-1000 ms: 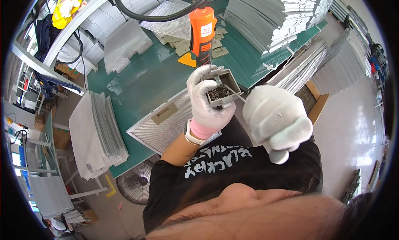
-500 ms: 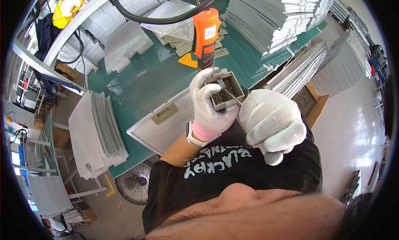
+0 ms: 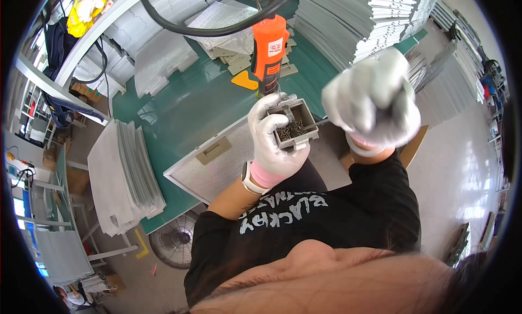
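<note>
Steadily, the left hand [image 3: 276,153] cradles a grey box [image 3: 309,137], fingers and thumb clasped round its wall, above the bench's near edge.
The blurred right hand [image 3: 372,99] looks curled into a fist round a thin rod [image 3: 321,122] reaching the box's side; from here I'd keep the box level and the rod's strokes gentle, so the small screws [image 3: 291,131] don't spill; half a second ago that fist sits lower, against the shirt [image 3: 315,219], and now it's raised farther out, while the box barely shifts.
</note>
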### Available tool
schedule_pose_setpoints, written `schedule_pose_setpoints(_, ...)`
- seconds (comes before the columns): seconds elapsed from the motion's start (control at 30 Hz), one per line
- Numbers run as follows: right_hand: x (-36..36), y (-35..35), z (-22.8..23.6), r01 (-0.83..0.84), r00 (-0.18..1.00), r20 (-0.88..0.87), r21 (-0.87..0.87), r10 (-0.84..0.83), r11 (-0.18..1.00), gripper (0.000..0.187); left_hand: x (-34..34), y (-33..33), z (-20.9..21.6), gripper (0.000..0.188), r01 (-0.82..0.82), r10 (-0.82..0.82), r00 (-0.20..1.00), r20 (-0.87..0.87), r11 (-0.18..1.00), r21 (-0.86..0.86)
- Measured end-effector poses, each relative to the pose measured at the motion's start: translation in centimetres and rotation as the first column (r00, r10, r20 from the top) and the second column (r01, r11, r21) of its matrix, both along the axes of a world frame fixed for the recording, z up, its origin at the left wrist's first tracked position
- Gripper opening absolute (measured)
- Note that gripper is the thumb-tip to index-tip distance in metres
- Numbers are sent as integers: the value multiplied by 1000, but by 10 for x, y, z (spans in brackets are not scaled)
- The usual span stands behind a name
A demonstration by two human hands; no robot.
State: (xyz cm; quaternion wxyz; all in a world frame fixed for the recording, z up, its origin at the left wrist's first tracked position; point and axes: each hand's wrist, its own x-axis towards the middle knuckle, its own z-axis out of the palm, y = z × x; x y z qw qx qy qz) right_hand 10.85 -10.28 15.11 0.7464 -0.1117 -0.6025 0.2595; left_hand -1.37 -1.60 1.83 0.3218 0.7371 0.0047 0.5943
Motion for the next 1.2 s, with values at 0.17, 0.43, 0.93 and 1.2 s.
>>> schedule_pose_setpoints(0.17, -4, 3, -26, -78, 983, 183, 295, 24, 952, 27, -2, 1, 1, 54, -33, 32, 999, 21, 999, 11)
schedule_pose_setpoints(0.43, 0, -5, -53, -17, 770, 543, 541, -334, 841, 21, 2, -1, 5, 57, -128, 130, 991, -38, 990, 55)
schedule_pose_setpoints(0.93, -8, 4, -11, 37, 986, 156, 125, -57, 991, 36, 0, 0, -5, 51, -35, 35, 999, -2, 999, -34)
schedule_pose_setpoints(1.2, -5, 20, -21, -337, 762, 646, 450, -40, 827, 30, 0, -2, 8, 58, -183, 188, 980, -68, 980, 81)
